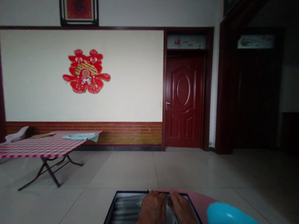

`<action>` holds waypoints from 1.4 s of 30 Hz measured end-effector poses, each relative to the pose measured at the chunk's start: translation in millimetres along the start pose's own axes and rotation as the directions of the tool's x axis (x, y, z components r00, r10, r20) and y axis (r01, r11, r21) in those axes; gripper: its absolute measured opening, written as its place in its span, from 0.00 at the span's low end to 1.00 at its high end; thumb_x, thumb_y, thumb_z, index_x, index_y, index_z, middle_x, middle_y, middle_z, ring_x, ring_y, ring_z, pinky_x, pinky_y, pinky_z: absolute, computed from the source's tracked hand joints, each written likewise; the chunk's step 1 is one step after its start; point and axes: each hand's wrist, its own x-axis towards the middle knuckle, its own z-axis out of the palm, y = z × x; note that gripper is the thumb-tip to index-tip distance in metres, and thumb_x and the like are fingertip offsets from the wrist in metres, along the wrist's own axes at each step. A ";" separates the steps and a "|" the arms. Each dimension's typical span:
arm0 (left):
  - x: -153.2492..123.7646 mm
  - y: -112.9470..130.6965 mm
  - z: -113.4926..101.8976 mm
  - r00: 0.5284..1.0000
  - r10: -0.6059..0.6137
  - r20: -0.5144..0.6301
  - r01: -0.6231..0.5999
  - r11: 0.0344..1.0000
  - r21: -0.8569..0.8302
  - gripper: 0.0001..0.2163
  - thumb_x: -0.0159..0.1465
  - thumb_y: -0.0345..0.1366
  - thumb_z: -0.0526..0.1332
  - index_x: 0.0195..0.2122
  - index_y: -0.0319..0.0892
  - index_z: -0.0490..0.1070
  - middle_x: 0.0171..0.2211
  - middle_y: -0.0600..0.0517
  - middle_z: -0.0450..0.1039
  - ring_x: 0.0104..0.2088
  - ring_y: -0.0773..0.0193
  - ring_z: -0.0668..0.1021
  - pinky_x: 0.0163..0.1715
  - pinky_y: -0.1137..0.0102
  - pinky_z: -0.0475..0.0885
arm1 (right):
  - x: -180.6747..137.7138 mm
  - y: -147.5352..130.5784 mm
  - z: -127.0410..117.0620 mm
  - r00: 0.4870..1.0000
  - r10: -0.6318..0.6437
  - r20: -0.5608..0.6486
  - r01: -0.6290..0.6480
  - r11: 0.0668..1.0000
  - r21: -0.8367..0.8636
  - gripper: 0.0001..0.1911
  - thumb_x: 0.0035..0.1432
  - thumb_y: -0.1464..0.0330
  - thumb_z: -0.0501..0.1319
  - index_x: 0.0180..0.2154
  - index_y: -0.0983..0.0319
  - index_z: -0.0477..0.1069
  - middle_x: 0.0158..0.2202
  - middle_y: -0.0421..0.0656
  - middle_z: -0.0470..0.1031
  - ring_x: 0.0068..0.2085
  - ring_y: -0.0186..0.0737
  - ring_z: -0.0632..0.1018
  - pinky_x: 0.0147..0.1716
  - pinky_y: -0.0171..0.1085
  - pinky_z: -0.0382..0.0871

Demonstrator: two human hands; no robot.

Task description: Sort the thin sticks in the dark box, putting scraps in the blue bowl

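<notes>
We find both hands at the near edge of the view, side by side. The left hand (154, 211) and the right hand (183, 212) sit with their fingers curled at the far rim of a shallow dark-edged tray (130, 191). Neither hand is clenched into a fist, but we cannot tell whether either one grips the rim or only touches it. The tray lies directly below the hands and holds ribbed grey material. A pink surface (201, 199) adjoins its right edge, and a blue rounded object (229, 218) sits at near right.

Beyond the tray, a tile floor (134, 172) runs to a brick lower wall (130, 134). At far left stands a folding table (48, 169) with a checked red-and-white cloth (37, 146) and a pale green towel (79, 136) on it. A white chair (16, 134) stands behind the table. A red paper ornament (85, 71) hangs on the white wall (33, 76), below a framed picture (79, 6). A red door (184, 102) stands shut at far right.
</notes>
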 end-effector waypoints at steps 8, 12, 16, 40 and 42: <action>0.4 -0.2 1.5 0.999 0.039 -0.036 -0.039 0.999 -0.024 0.11 0.65 0.32 0.52 0.39 0.45 0.74 0.36 0.47 0.76 0.39 0.57 0.77 0.41 0.66 0.70 | 0.6 -1.5 1.6 0.999 0.020 0.026 -0.022 0.998 0.058 0.30 0.55 0.44 0.44 0.24 0.59 0.70 0.23 0.46 0.75 0.27 0.44 0.75 0.28 0.38 0.66; 0.0 -3.8 11.0 0.996 0.053 -0.070 -0.055 0.998 -0.017 0.11 0.65 0.31 0.51 0.38 0.44 0.74 0.35 0.47 0.76 0.37 0.57 0.77 0.40 0.65 0.70 | 0.7 -0.4 2.9 1.000 0.023 0.013 -0.024 0.999 0.036 0.30 0.55 0.43 0.44 0.21 0.58 0.68 0.22 0.45 0.74 0.27 0.43 0.74 0.28 0.38 0.65; -0.7 -5.4 14.7 0.986 0.066 -0.153 -0.068 0.998 -0.009 0.11 0.64 0.30 0.52 0.39 0.44 0.74 0.35 0.47 0.76 0.37 0.57 0.76 0.41 0.64 0.70 | 1.3 1.0 3.6 0.999 0.031 0.026 -0.033 0.995 0.089 0.26 0.55 0.45 0.47 0.24 0.58 0.70 0.25 0.45 0.77 0.29 0.43 0.75 0.30 0.38 0.66; 16.8 -10.5 9.8 0.870 -0.442 -0.219 0.070 0.550 -0.832 0.27 0.62 0.51 0.53 0.56 0.37 0.66 0.31 0.52 0.75 0.27 0.65 0.76 0.26 0.72 0.71 | -12.6 -18.2 22.1 0.850 0.087 0.520 -0.424 0.698 0.577 0.29 0.45 0.44 0.61 0.32 0.64 0.73 0.25 0.39 0.72 0.23 0.31 0.71 0.22 0.32 0.60; 16.1 -11.3 11.0 0.860 -0.475 -0.184 0.074 0.474 -0.878 0.30 0.62 0.49 0.52 0.61 0.36 0.60 0.35 0.50 0.76 0.26 0.66 0.77 0.24 0.73 0.71 | -15.0 -21.0 23.1 0.842 0.092 0.532 -0.400 0.768 0.500 0.23 0.49 0.50 0.59 0.30 0.65 0.74 0.24 0.39 0.72 0.22 0.31 0.70 0.22 0.32 0.59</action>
